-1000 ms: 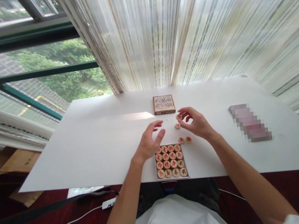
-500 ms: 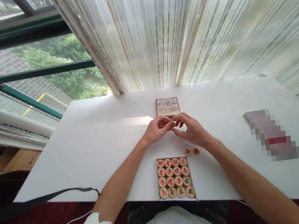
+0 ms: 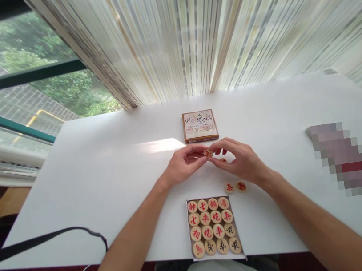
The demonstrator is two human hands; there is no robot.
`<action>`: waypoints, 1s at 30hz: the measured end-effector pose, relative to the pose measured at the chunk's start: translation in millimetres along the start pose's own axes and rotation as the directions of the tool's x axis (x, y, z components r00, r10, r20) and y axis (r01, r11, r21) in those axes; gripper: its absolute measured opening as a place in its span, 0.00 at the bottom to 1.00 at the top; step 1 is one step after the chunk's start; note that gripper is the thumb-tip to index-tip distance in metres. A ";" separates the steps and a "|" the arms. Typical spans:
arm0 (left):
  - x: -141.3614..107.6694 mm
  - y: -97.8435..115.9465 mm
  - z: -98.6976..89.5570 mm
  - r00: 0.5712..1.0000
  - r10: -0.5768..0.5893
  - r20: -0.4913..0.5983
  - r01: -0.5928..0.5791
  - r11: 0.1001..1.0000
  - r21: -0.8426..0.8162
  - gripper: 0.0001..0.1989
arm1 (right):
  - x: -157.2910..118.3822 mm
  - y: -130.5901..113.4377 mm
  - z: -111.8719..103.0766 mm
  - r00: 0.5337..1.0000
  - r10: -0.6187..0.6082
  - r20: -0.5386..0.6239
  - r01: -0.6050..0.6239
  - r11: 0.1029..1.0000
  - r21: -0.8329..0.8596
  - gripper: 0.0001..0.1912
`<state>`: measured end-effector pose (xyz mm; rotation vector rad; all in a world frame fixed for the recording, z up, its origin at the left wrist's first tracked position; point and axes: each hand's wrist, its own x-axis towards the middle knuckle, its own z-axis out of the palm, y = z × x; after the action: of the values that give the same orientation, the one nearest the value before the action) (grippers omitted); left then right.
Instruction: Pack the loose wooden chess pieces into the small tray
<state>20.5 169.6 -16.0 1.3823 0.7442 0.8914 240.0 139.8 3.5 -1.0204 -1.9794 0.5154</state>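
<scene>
Between the fingertips of both hands is a round wooden Chinese chess piece (image 3: 208,153), its red character facing me. My left hand (image 3: 182,165) pinches it from the left. My right hand (image 3: 240,159) closes on its right edge with thumb and forefinger. Partly hidden behind my right hand is another chess piece (image 3: 223,160). Two red-marked pieces, one left (image 3: 229,187) and one right (image 3: 241,186), lie nearer me on the table. Close to the front edge, an open box tray (image 3: 191,230) holds rows of pieces, mostly red with several black ones.
Just beyond my hands lies the Chinese chess box lid (image 3: 200,125) on the white table (image 3: 106,177). A blurred-out flat object (image 3: 348,159) is at the right. Striped curtains (image 3: 167,38) hang behind the table, and a dark strap (image 3: 53,236) crosses the left front corner.
The held piece has turned so its red character shows. Another piece has come into sight behind my right hand. The view has shifted slightly; the tray's pieces look the same.
</scene>
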 end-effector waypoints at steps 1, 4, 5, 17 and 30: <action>-1.1 0.0 -0.4 1.000 -0.001 0.005 0.000 1.000 0.008 0.18 | -0.3 0.4 1.0 1.000 -0.001 -0.004 0.001 1.000 -0.002 0.07; -2.4 -0.8 -1.8 1.000 -0.008 0.014 0.008 1.000 0.006 0.17 | -0.8 2.8 3.0 1.000 -0.004 -0.005 0.004 1.000 -0.013 0.07; -2.4 -1.2 -2.1 1.000 -0.011 0.014 0.011 1.000 0.002 0.17 | -1.0 3.5 3.5 1.000 -0.003 -0.006 0.002 1.000 -0.018 0.07; -4.3 1.2 1.0 0.999 0.047 0.027 -0.049 0.997 0.052 0.15 | -3.1 0.6 6.5 0.999 0.024 -0.046 -0.028 0.996 -0.086 0.10; -5.4 -1.5 6.7 0.990 0.140 -0.002 -0.138 0.978 0.157 0.14 | -4.2 -3.3 4.7 0.997 0.068 -0.022 -0.069 0.995 -0.065 0.10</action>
<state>23.8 161.7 -17.3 1.5845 0.7475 0.9681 236.0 134.5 0.9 -1.1337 -1.9606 0.4783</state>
